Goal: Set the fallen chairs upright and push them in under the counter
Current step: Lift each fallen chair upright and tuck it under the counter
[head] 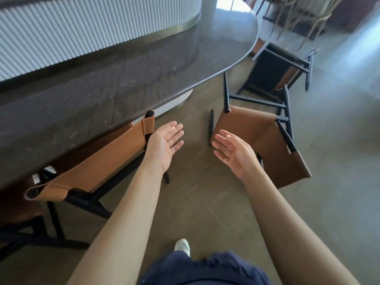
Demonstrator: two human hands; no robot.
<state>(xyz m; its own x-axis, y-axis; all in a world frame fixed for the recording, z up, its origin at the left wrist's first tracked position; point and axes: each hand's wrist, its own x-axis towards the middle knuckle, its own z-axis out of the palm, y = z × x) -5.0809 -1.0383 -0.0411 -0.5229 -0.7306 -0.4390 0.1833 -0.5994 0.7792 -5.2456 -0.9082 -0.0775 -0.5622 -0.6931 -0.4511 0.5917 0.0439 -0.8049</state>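
Note:
A dark stone counter curves from the left toward the upper right. One chair with a tan leather back and black frame stands upright at the counter's edge on the left. A second tan chair lies fallen on the floor right of centre, its black legs pointing up and back. Beyond it a third chair lies tipped over by the counter's rounded end. My left hand is open, palm up, just right of the upright chair's back post. My right hand is open over the fallen chair's near edge, holding nothing.
A white ribbed wall rises behind the counter, with a ribbed base below its edge. More chairs and frames crowd the far upper right. Brown and grey floor tiles stretch between the chairs. My shoe shows at the bottom.

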